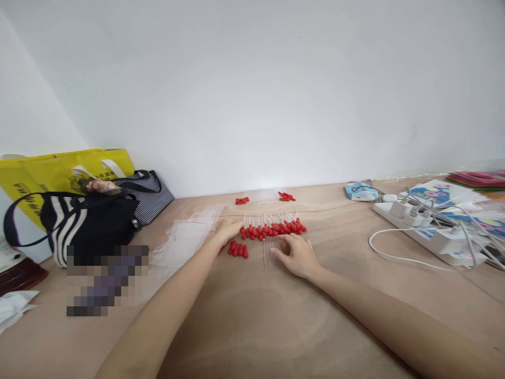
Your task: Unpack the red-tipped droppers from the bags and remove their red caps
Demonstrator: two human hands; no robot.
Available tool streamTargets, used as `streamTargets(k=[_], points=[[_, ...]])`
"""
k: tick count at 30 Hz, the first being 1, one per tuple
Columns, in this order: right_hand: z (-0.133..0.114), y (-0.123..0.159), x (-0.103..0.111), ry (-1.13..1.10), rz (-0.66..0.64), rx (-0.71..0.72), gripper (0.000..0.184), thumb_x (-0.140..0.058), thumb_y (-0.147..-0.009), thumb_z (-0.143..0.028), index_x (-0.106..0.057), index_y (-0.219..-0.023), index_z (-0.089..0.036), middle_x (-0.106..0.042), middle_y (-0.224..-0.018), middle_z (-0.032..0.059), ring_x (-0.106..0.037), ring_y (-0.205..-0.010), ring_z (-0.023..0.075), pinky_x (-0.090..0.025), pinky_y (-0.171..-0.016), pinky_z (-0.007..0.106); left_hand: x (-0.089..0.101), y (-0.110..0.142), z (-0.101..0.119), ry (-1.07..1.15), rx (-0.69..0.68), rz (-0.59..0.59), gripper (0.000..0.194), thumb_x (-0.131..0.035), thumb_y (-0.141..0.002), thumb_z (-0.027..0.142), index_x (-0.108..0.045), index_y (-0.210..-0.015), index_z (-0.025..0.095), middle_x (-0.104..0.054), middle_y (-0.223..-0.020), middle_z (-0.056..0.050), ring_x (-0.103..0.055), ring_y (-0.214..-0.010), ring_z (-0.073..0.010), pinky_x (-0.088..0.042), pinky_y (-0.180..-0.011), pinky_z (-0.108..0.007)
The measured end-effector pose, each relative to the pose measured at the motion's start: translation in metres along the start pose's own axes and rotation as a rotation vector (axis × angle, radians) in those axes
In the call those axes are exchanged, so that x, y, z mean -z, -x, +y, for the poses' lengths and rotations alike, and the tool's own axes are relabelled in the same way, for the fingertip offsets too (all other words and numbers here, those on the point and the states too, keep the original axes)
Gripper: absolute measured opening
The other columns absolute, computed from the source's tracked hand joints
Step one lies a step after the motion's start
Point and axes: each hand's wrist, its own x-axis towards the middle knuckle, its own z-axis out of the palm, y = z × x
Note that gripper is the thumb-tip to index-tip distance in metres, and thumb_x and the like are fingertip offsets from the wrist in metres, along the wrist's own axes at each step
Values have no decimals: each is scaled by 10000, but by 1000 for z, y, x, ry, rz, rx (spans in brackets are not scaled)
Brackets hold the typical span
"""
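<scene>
A row of glass droppers with red rubber bulbs (272, 230) lies on the table, bulbs toward me. My left hand (229, 230) is at the row's left end, fingers closed together by the outermost dropper; what they hold, if anything, is hidden. Several loose red rubber bulbs (239, 250) lie just below it, one partly behind my wrist. Thin clear glass tubes (270, 255) lie side by side in front of the row. My right hand (298, 255) rests at their right side, thumb and forefinger apart and curved over the tubes.
Clear plastic bags (181, 242) spread left of my left arm. Farther back are two small groups of red bulbs (242, 200). A power strip (426, 234) with chargers and cables lies right, near a blue pack (361, 192). Bags, including a black one (90, 226), stand left.
</scene>
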Motion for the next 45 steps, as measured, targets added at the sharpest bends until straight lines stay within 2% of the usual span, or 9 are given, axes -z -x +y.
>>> streamTargets(k=[6, 11, 15, 18, 23, 29, 32, 38, 45], points=[[-15, 9, 3, 32, 12, 277, 579, -610, -561, -621, -568, -972, -215, -572, -863, 33, -496, -836, 203, -274, -750, 344, 20, 29, 7, 32, -110, -19, 259, -500, -664, 345, -557, -497, 155, -472, -448, 24, -451, -455, -115, -326, -456, -223], [-16, 10, 3, 41, -16, 271, 463, -623, -618, -494, -561, -981, -213, -571, -876, 27, -494, -863, 198, -270, -766, 345, 26, 64, -4, 83, -310, -6, 217, -479, -716, 365, -546, -678, 162, -599, -733, -7, -557, -671, -131, -424, -626, -230], [-13, 12, 6, -7, 0, 272, 425, -614, -647, -443, -546, -1001, -217, -578, -874, 24, -505, -862, 195, -290, -764, 343, 24, 87, -18, 49, -555, 4, 188, -417, -801, 329, -499, -742, 170, -569, -695, 0, -544, -645, -124, -431, -623, -248], [-8, 14, 7, -54, 99, 274, 437, -577, -693, -414, -498, -1071, -210, -570, -948, 52, -505, -894, 201, -316, -772, 344, 18, 96, -24, -8, -665, -32, 152, -412, -829, 290, -493, -772, 175, -573, -728, -4, -545, -679, -122, -432, -647, -251], [2, 13, 8, -25, 247, 386, 580, -571, -707, -451, -422, -1192, -170, -522, -1100, 117, -451, -1023, 233, -321, -838, 368, 5, 101, -28, -141, -848, -42, 118, -449, -824, 266, -481, -758, 174, -547, -724, -15, -514, -660, -129, -424, -613, -252], [3, 10, 3, 56, 171, 617, 237, -511, -801, -403, -608, -968, -266, -622, -893, 19, -492, -914, 176, -191, -939, 423, -5, 104, -22, -194, -1038, 34, 127, -478, -816, 243, -462, -712, 171, -532, -676, -8, -490, -652, -132, -413, -620, -262], [3, 8, -1, 72, 180, 654, 177, -508, -810, -388, -638, -880, -289, -629, -790, -12, -492, -873, 159, -169, -940, 428, -6, 106, -19, -201, -1099, 64, 115, -478, -817, 232, -482, -723, 166, -555, -684, -14, -496, -659, -134, -422, -637, -271], [3, 9, -2, 73, 222, 686, 158, -510, -812, -361, -646, -835, -283, -636, -768, -18, -488, -829, 149, -191, -919, 423, -5, 102, -20, -300, -1188, 119, 205, -510, -813, 299, -568, -979, 192, -593, -1028, -65, -489, -1000, -216, -397, -842, -383], [2, 11, 0, 10, 225, 725, 165, -478, -835, -281, -632, -890, -259, -639, -645, -19, -487, -769, 146, -200, -913, 432, -7, 100, -23, -320, -1223, 135, 184, -468, -842, 280, -624, -800, 193, -613, -1065, -43, -460, -1094, -224, -368, -898, -424]])
